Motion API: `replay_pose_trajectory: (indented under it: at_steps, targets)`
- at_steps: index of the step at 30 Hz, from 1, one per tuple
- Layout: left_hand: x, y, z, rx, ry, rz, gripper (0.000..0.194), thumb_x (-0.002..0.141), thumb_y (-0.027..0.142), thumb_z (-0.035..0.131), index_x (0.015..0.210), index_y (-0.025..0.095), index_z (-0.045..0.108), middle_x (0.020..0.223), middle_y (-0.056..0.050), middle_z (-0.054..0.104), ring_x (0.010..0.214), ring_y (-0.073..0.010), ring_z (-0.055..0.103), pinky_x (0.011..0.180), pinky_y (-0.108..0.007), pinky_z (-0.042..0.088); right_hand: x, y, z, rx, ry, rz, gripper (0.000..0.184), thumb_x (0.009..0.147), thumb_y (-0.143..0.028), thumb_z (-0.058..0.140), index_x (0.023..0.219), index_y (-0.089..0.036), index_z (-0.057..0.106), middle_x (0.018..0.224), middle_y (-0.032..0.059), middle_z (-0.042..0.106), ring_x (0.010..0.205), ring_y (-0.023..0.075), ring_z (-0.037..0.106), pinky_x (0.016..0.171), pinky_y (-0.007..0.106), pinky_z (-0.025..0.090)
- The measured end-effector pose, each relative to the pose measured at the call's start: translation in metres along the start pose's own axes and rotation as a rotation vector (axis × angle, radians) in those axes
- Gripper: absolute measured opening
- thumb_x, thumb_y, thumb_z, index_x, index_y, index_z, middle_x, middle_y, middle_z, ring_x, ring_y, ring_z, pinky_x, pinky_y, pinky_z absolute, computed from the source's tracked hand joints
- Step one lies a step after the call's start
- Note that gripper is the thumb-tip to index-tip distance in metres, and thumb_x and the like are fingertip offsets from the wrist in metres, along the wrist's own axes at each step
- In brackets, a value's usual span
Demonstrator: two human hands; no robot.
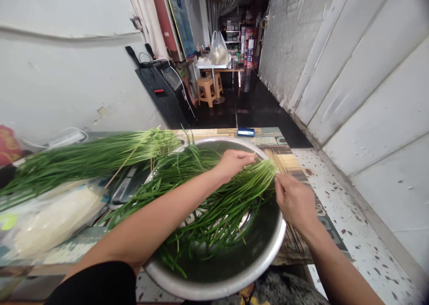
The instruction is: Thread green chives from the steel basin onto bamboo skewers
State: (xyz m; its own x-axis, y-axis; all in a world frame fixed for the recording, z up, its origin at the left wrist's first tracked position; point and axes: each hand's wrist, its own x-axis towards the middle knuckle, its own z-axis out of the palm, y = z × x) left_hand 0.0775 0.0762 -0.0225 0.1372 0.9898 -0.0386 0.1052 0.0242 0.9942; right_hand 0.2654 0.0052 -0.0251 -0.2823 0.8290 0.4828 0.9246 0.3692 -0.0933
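Long garlic chives (214, 202) lie in a big metal basin (231, 289), their pale stem ends gathered at its right side. My left hand (236, 162) is closed in a pinch at the upper edge of those stem ends. What its fingertips hold is too small to make out. On the other side of the ends, my right hand (296, 200) is closed by the basin's rim. A thin pale tip at its fingers looks like a bamboo skewer, mostly hidden by the hand. Loose bamboo skewers (279, 160) lie on the table beyond and under that hand.
Left of the basin lies a pile of chives (83, 155) with skewers at its stem ends. Before it are a metal tray (124, 189) and a bag of white contents (56, 220). A blue box (246, 132) sits at the table's far edge. White walls flank both sides.
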Motion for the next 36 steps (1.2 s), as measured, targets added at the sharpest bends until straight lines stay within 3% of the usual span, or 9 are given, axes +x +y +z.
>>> replay_pose_trajectory:
  at_steps: [5, 10, 13, 16, 21, 24, 32, 36]
  targets:
    - [0.001, 0.013, -0.007, 0.237, -0.240, 0.055, 0.020, 0.078, 0.017, 0.059, 0.092, 0.016, 0.073, 0.096, -0.003, 0.071, 0.088, -0.0143, 0.064, 0.088, -0.027, 0.045, -0.002, 0.001, 0.002, 0.016, 0.036, -0.001, 0.024, 0.092, -0.024, 0.040, 0.085, -0.017, 0.062, 0.074, 0.0024, 0.062, 0.064, 0.0123, 0.054, 0.060, 0.024, 0.032]
    - [0.018, 0.000, -0.029, 0.585, -0.017, 0.119, 0.019, 0.077, 0.019, 0.060, 0.090, 0.015, 0.074, 0.087, -0.004, 0.071, 0.079, -0.0153, 0.063, 0.080, -0.026, 0.047, -0.001, 0.000, 0.002, 0.012, 0.046, -0.010, 0.026, 0.092, -0.024, 0.040, 0.081, -0.017, 0.062, 0.070, 0.0025, 0.061, 0.063, 0.0121, 0.054, 0.059, 0.024, 0.031]
    - [0.023, -0.014, -0.030, 0.892, -0.106, 0.195, 0.018, 0.075, 0.028, 0.066, 0.086, 0.017, 0.075, 0.084, -0.006, 0.070, 0.082, -0.0196, 0.062, 0.080, -0.029, 0.045, 0.000, 0.000, 0.002, 0.003, 0.043, -0.016, 0.026, 0.092, -0.025, 0.040, 0.078, -0.017, 0.061, 0.068, 0.0018, 0.060, 0.062, 0.0118, 0.053, 0.058, 0.024, 0.031]
    - [0.023, -0.020, -0.025, 1.101, -0.202, 0.237, 0.021, 0.074, 0.027, 0.065, 0.091, 0.018, 0.075, 0.090, -0.009, 0.067, 0.088, -0.0224, 0.060, 0.081, -0.030, 0.045, 0.000, 0.000, 0.001, -0.005, 0.031, -0.020, 0.025, 0.092, -0.025, 0.040, 0.078, -0.017, 0.061, 0.070, 0.0016, 0.061, 0.063, 0.0115, 0.053, 0.059, 0.024, 0.031]
    - [0.025, -0.022, -0.029, 1.173, -0.124, 0.199, 0.023, 0.078, 0.027, 0.060, 0.094, 0.019, 0.074, 0.096, -0.010, 0.066, 0.094, -0.0236, 0.058, 0.086, -0.032, 0.043, 0.001, -0.001, 0.002, -0.025, -0.004, -0.008, 0.025, 0.092, -0.026, 0.040, 0.079, -0.017, 0.060, 0.070, 0.0014, 0.061, 0.063, 0.0113, 0.053, 0.058, 0.024, 0.030]
    - [0.028, -0.024, -0.035, 1.172, -0.150, 0.149, 0.021, 0.078, 0.026, 0.059, 0.091, 0.019, 0.074, 0.093, -0.009, 0.068, 0.091, -0.0236, 0.059, 0.083, -0.031, 0.044, 0.001, -0.001, 0.002, -0.024, -0.001, -0.010, 0.026, 0.092, -0.026, 0.040, 0.077, -0.017, 0.060, 0.070, 0.0017, 0.060, 0.063, 0.0114, 0.054, 0.058, 0.024, 0.030]
    - [0.029, -0.018, -0.042, 1.130, -0.174, 0.273, 0.020, 0.078, 0.021, 0.055, 0.085, 0.018, 0.074, 0.092, -0.006, 0.068, 0.090, -0.0201, 0.059, 0.084, -0.028, 0.043, 0.000, 0.000, 0.001, -0.026, -0.003, -0.012, 0.027, 0.092, -0.025, 0.039, 0.078, -0.017, 0.060, 0.071, 0.0027, 0.062, 0.062, 0.0115, 0.054, 0.058, 0.024, 0.030]
    - [0.025, -0.005, -0.044, 1.033, -0.076, 0.233, 0.020, 0.077, 0.019, 0.053, 0.082, 0.016, 0.072, 0.088, -0.006, 0.068, 0.083, -0.0180, 0.059, 0.079, -0.027, 0.044, 0.001, 0.000, 0.001, -0.025, -0.008, -0.013, 0.026, 0.092, -0.025, 0.039, 0.080, -0.017, 0.061, 0.074, 0.0037, 0.063, 0.063, 0.0121, 0.054, 0.058, 0.024, 0.031]
